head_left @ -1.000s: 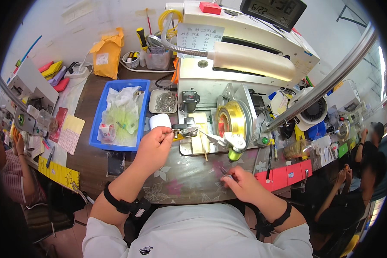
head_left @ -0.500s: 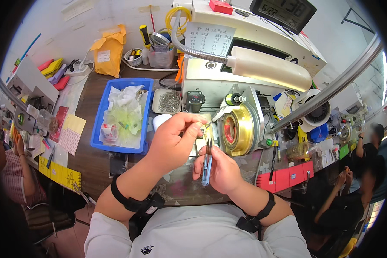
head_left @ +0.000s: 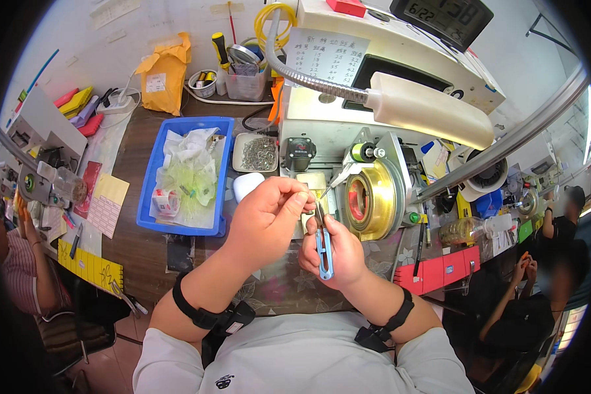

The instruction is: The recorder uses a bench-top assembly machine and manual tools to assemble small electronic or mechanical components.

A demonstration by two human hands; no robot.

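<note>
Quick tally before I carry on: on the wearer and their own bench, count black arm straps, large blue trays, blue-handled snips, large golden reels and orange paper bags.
Black arm straps: 2
Large blue tray: 1
Blue-handled snips, in the right hand: 1
Large golden reel: 1
Orange paper bag: 1
Total: 6

A crumpled orange paper envelope [head_left: 163, 77] stands near the wall [head_left: 98, 60] — a yellow-and-black screwdriver [head_left: 220, 51] to its right, a digital clock [head_left: 442, 18] at upper right.
</note>
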